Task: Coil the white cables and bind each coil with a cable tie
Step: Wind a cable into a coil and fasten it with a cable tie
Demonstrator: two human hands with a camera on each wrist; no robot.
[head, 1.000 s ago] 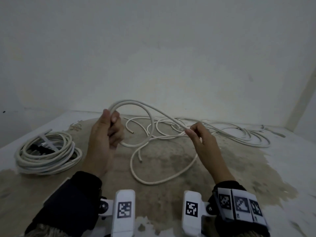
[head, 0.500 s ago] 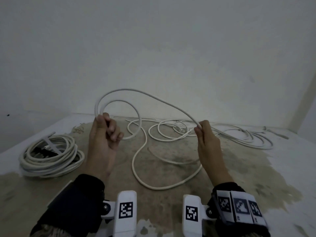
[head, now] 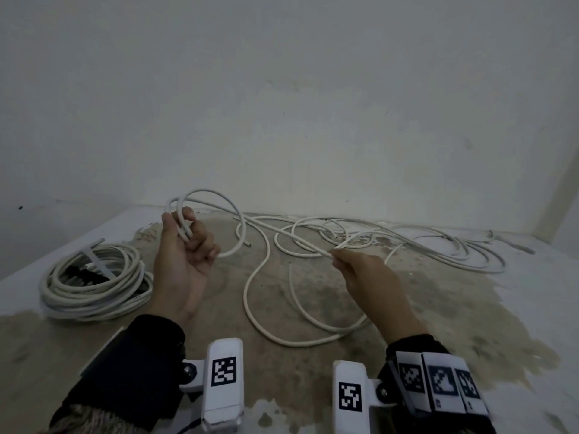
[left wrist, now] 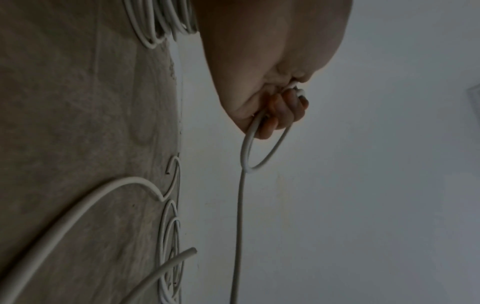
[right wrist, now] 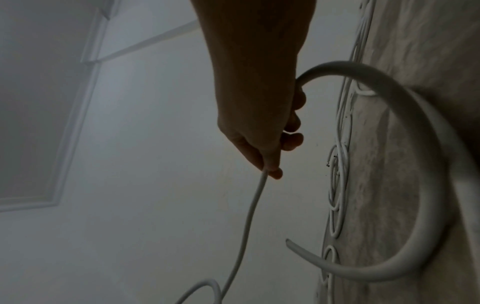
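A long white cable [head: 266, 249] snakes over the stained floor. My left hand [head: 185, 245] is raised at centre left and grips a small coil [head: 216, 198] of that cable, two strands crossing the palm; the left wrist view shows the fingers [left wrist: 280, 115] curled round the loop [left wrist: 270, 152]. My right hand [head: 341, 261] sits lower, to the right, and pinches the same cable between thumb and forefinger; in the right wrist view the cable [right wrist: 249, 216] runs out from the fingertips [right wrist: 272, 170]. A stretch of cable spans the gap between both hands.
A finished coil [head: 94, 280] of white cable, bound with a white tie [head: 94, 261], lies on the floor at the left. More loose cable loops [head: 438, 249] sprawl along the far wall to the right. A cut cable end [head: 289, 264] lies mid-floor.
The left hand has taken in another turn, so two strands cross its palm. The right hand has dropped lower and slid along the cable, and the high arc between the hands has flattened.
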